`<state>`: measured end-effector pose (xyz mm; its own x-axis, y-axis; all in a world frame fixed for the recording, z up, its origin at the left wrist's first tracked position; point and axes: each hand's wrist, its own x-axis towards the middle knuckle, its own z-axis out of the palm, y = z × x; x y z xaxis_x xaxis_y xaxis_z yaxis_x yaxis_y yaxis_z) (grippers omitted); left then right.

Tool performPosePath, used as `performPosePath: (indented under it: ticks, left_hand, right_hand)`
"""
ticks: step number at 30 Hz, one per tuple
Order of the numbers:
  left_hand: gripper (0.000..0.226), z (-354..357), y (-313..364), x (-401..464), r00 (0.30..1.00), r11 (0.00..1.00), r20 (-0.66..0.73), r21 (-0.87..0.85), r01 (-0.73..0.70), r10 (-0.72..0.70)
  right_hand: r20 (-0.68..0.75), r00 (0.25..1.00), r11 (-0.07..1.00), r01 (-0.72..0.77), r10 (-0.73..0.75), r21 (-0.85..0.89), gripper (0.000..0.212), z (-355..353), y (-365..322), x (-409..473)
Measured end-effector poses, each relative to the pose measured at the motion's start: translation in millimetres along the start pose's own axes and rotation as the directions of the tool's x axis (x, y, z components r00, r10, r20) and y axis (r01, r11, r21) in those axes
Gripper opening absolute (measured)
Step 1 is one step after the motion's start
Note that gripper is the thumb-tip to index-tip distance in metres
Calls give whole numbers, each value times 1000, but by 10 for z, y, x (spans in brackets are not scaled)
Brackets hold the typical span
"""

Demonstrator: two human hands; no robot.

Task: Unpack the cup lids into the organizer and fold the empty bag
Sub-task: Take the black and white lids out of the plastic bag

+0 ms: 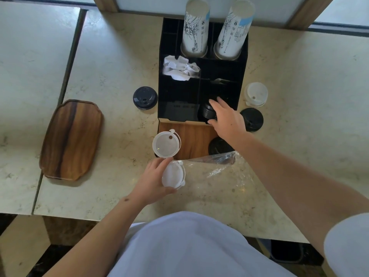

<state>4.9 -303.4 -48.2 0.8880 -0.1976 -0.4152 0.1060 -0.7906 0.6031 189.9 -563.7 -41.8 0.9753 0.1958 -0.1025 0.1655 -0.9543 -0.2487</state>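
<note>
A black compartment organizer (179,92) stands at the middle back of the marble counter. My right hand (227,116) grips a stack of black lids (207,111) at the organizer's front right compartment. My left hand (153,178) holds a stack of white lids (172,174) near the counter's front. The clear plastic bag (223,166) lies flat beside that hand, under my right forearm. Loose lids lie around: a white lid (165,144) upside down in front of the organizer, black lids at the left (145,97), the right (253,118) and by the bag (218,145), and white lids (256,94) at the right.
Two tall stacks of paper cups (194,31) (232,33) stand in the organizer's back row, with crumpled white napkins (179,67) in a left compartment. A wooden tray (71,139) lies at the left. A wooden board (191,138) sits under the organizer's front edge.
</note>
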Motion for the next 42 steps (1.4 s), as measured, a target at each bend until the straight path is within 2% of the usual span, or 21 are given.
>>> performPosePath:
  ticks: [6,12,15,19,22,24,29,32,35,36,37,40,42]
  left_hand:
    - [103,0,11,-8,1000,1000,-1,-10,9,-9]
    - [103,-1,16,-7,1000,1000,7,4,14,-14]
    - [101,-12,36,-16,1000,1000,6,6,14,-14]
    - [102,-17,50,-15,1000,1000,17,18,16,-17]
    - [103,-12,54,-16,1000,1000,20,14,23,-24]
    - [102,-8,58,-22,999,1000,19,10,28,-28]
    - [100,-3,56,-53,1000,1000,28,15,0,0]
    - [99,-4,71,-56,1000,1000,29,16,0,0]
    - [99,13,92,-77,1000,1000,18,-9,-3,3]
    - [99,20,95,-89,1000,1000,18,-20,-6,7]
    - [100,28,97,-101,1000,1000,20,-29,-6,7]
    - [106,56,108,-150,999,1000,28,-17,14,-14]
    - [111,67,110,-196,999,1000,46,1,29,-29]
  right_hand:
    - [2,1000,998,-12,12,-55,51,92,45,-2]
    - [47,999,1000,-11,11,-13,59,-44,21,-31]
    - [-30,998,986,-41,46,161,52,-208,-57,-123]
    - [-103,958,861,-189,266,473,27,-384,-53,-524]
    - [17,907,730,-349,420,587,14,-381,80,-1021]
    - [108,870,671,-445,482,593,13,-325,162,-1305]
    - [241,820,681,-567,520,463,29,-135,270,-1660]
    - [291,808,693,-589,512,416,39,-82,302,-1741]
    - [363,786,660,-618,501,427,37,-66,306,-1779]
    - [406,756,593,-655,514,469,31,-58,304,-1787]
    - [467,710,467,-701,527,539,25,-56,292,-1789]
    - [658,569,-13,-752,493,659,33,-98,249,-1801]
    - [734,543,-245,-709,407,661,36,-123,276,-1838]
